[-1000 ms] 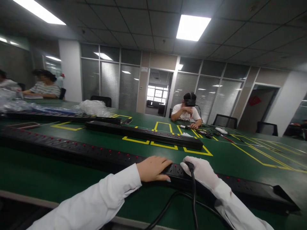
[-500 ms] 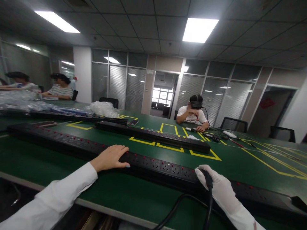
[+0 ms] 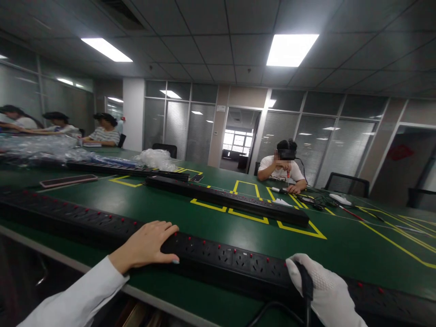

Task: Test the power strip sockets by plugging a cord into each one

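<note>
A long black power strip (image 3: 223,257) with red lights beside its sockets lies across the near part of the green table (image 3: 184,287). Bare, my left hand (image 3: 149,244) rests over the strip, thumb and fingers apart on either side of it. My right hand (image 3: 318,281), in a white glove, is closed around a black plug (image 3: 306,282) at the strip's top, right of centre. The plug's front is hidden, and its cable runs down toward the near edge. Beyond lies a second black strip (image 3: 225,198).
Clear plastic wrapping (image 3: 44,147) and a phone (image 3: 68,180) lie at the left. Yellow tape (image 3: 303,230) marks the table. Across it sits a person (image 3: 281,170) near cables and a white object (image 3: 339,199). Several people sit at far left.
The view has shifted, and the near strip appears lower and closer. Both hands keep about the same places on it, the left still spread and the right still around the plug.
</note>
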Available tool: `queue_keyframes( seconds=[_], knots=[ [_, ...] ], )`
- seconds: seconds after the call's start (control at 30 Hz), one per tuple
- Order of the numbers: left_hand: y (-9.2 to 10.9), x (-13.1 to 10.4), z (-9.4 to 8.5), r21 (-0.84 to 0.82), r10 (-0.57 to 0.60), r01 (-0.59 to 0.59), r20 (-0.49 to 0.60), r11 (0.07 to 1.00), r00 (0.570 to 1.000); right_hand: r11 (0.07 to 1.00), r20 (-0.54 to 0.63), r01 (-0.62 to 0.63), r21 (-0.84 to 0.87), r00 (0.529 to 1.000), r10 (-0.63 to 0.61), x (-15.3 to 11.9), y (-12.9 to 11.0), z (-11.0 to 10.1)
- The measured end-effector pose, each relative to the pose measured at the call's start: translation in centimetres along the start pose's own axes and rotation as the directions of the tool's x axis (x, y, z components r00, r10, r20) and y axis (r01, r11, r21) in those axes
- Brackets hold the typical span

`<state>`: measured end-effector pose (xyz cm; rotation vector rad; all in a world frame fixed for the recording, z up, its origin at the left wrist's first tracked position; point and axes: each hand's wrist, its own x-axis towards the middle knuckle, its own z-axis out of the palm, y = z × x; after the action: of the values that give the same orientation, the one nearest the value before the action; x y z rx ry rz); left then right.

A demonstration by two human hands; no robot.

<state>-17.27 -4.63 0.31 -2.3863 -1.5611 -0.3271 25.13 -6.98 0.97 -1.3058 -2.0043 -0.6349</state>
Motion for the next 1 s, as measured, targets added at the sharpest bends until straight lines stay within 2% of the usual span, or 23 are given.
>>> queue_keyframes(
  seconds=[0.07, 0.17, 0.37, 0.5, 0.57, 0.67, 0.8, 0.9, 1.0],
  knots=[
    [-0.2, -0.2, 0.2, -0.015, -0.003, 0.003, -0.012, 1.000, 1.000, 1.000, 0.067, 0.021, 0.007, 0.998, -0.021, 0.5, -0.7, 0.1],
    [-0.8, -0.3, 1.0, -0.013, -0.012, 0.012, -0.030, 1.000, 0.999, 1.000, 0.086, 0.020, -0.001, 0.996, -0.020, 1.2, -1.4, 0.2],
    [-2.1, -0.6, 2.5, 0.015, -0.024, 0.024, -0.013, 1.000, 1.000, 0.998, 0.116, -0.049, -0.025, 0.992, 0.052, 1.2, -0.8, -0.6],
    [-2.5, -0.8, 2.5, 0.009, -0.004, 0.004, -0.008, 1.000, 1.000, 0.995, 0.189, -0.101, -0.005, 0.977, 0.100, 1.0, -0.5, -1.4],
    [-2.0, -0.7, 2.2, 0.026, 0.033, -0.033, -0.016, 0.999, 0.999, 0.994, 0.208, -0.110, 0.003, 0.972, 0.107, 1.0, -0.4, -1.6],
    [0.5, 0.2, 1.2, 0.055, 0.105, -0.101, -0.058, 0.993, 0.993, 0.996, 0.216, -0.089, 0.015, 0.973, 0.084, 1.1, -0.2, -1.7],
    [6.7, 3.5, -1.8, 0.033, 0.293, -0.292, -0.062, 0.956, 0.954, 0.994, 0.282, -0.102, 0.048, 0.956, 0.085, 1.8, 0.7, -1.6],
    [11.6, 7.7, -4.3, -0.054, 0.454, -0.454, -0.014, 0.889, 0.891, 0.988, 0.338, -0.133, 0.081, 0.936, 0.099, 2.1, 1.4, -1.3],
    [15.6, 13.1, -4.8, -0.192, 0.567, -0.544, 0.095, 0.817, 0.818, 0.994, 0.341, -0.090, 0.067, 0.938, 0.063, 2.1, 1.6, -1.2]
  ],
)
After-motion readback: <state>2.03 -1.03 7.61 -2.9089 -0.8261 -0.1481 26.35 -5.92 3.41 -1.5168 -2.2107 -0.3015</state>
